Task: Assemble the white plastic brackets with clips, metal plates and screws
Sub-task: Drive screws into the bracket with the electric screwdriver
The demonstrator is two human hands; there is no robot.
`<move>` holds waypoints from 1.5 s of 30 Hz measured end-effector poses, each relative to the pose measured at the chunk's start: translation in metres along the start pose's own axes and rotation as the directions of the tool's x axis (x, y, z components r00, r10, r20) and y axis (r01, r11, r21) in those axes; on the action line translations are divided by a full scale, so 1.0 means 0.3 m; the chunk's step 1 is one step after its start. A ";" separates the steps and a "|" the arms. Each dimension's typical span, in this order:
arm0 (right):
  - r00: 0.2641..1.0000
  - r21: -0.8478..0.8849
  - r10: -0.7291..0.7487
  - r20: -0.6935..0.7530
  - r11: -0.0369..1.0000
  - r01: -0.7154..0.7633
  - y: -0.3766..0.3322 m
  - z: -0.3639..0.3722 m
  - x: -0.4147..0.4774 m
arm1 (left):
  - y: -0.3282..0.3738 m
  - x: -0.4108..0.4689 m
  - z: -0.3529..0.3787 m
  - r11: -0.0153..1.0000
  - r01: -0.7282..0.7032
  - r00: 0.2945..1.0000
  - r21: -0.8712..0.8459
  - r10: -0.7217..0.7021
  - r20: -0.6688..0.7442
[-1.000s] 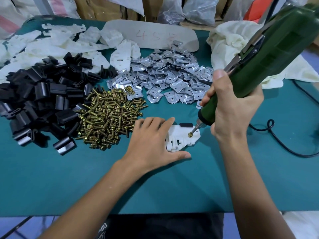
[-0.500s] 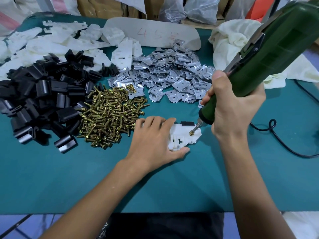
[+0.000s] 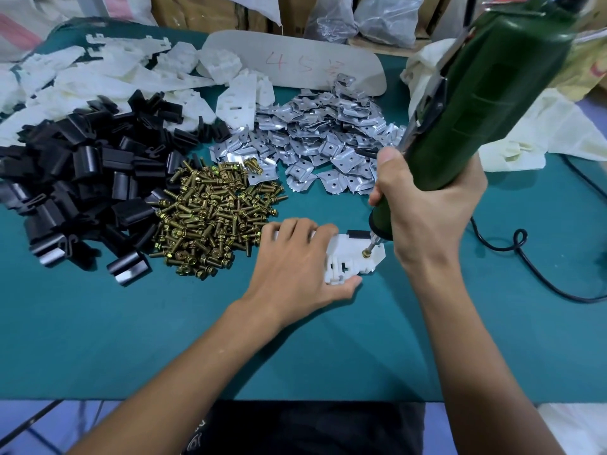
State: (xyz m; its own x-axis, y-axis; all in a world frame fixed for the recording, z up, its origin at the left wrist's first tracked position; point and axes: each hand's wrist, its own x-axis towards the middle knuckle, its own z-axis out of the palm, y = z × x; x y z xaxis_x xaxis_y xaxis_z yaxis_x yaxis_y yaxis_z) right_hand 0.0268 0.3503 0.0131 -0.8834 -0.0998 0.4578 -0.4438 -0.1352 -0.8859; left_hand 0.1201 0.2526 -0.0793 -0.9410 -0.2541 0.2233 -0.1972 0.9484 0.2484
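Clips (image 3: 75,178) sit far left, screws (image 3: 210,221) mid-frame beside them, metal plates (image 3: 322,142) upper middle, spare brackets (image 3: 98,73) along the upper left.

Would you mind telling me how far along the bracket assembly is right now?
Done: a black clip sits at the far edge of the white bracket. In hand: the left hand presses that bracket to the mat while the right hand grips the green electric screwdriver, its bit on a brass screw. Left: heaps of loose brackets, clips, metal plates and screws wait.
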 end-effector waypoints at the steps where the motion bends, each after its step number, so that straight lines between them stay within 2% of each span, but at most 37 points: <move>1: 1.000 0.005 0.008 -0.018 1.000 -0.008 0.002 0.002 -0.002 | 0.001 0.000 -0.001 1.000 0.007 1.000 0.003 -0.007 0.003; 6: 0.999 0.077 0.018 -0.036 0.997 -0.015 0.013 -0.008 0.000 | 0.001 0.004 -0.003 1.000 0.017 1.000 0.003 -0.017 0.007; 23: 0.999 0.083 0.035 -0.033 0.996 -0.032 0.010 -0.007 0.008 | -0.001 0.000 0.008 1.000 0.015 1.000 -0.002 -0.015 -0.022; 28: 0.995 0.108 0.082 -0.064 0.991 -0.075 0.022 -0.007 0.001 | -0.004 0.021 0.010 0.992 0.128 0.990 0.015 -0.127 -0.055; 32: 0.993 0.113 0.091 -0.071 0.990 -0.083 0.035 -0.015 -0.016 | -0.014 0.016 0.011 0.997 0.074 0.995 0.000 -0.074 -0.065; 39: 0.992 0.232 0.072 -0.105 0.972 -0.046 0.002 -0.038 0.045 | -0.016 0.010 0.000 0.997 0.061 0.996 -0.037 -0.064 -0.065; 45: 0.995 0.204 0.059 -0.077 0.978 -0.042 0.021 -0.017 0.038 | -0.016 0.009 -0.005 0.997 0.060 0.997 -0.040 -0.062 -0.049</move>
State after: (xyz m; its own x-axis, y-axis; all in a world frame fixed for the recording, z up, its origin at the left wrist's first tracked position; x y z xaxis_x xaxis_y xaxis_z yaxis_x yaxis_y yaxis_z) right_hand 0.0131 0.3533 0.0124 -0.9172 -0.0313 0.3973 -0.3658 -0.3295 -0.8704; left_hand 0.1187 0.2471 -0.0785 -0.9124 -0.3211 0.2538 -0.2417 0.9231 0.2990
